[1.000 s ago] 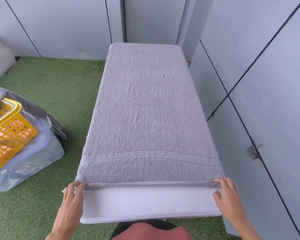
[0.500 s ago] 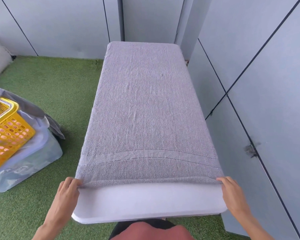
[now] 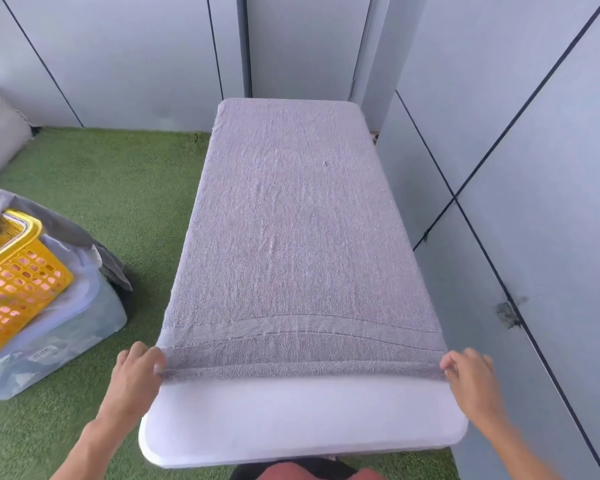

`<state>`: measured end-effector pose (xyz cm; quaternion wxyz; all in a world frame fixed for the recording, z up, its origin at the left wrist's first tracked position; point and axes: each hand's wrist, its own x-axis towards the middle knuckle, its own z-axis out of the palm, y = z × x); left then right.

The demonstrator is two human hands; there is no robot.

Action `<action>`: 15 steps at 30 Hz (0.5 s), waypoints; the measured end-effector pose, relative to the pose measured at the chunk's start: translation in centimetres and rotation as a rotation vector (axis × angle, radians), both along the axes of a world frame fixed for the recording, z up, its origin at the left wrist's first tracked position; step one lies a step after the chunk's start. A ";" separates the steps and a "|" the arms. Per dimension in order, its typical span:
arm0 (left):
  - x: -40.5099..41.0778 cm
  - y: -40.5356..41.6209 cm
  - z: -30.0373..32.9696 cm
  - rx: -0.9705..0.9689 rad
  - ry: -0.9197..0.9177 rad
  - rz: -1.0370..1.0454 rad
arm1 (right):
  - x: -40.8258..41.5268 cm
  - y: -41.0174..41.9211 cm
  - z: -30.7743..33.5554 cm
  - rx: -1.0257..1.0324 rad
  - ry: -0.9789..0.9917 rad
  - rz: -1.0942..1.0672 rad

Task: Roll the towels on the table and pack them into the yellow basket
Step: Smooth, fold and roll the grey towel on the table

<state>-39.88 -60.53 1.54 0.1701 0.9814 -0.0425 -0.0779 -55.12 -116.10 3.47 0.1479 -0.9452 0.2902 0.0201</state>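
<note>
A grey towel (image 3: 291,220) lies spread flat along the white table (image 3: 302,420), covering nearly all of it. Its near edge is turned over into a thin first fold. My left hand (image 3: 136,375) pinches the near left corner of that fold. At the near right corner, my right hand (image 3: 470,375) pinches the fold in the same way. The yellow basket (image 3: 11,271) sits at the left edge of the view, on top of a clear plastic bin, with something pink showing through its mesh.
The clear plastic bin (image 3: 49,344) stands on green artificial turf (image 3: 118,188) left of the table, with grey cloth (image 3: 59,223) draped over it. Grey wall panels (image 3: 534,168) close off the right side and the back.
Both hands have pushed the towel's near edge away from me, folding it over. A wider strip of bare white table now shows in front of the fold.
</note>
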 end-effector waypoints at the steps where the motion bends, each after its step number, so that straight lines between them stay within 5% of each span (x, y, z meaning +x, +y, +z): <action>1: -1.1 -0.3 -0.3 0.040 -0.071 -0.029 | -0.6 0.5 -0.4 -0.066 -0.013 0.008; 15: -3.2 -1.1 -2.1 0.029 -0.201 -0.112 | -0.2 1.4 -1.0 -0.085 -0.031 0.125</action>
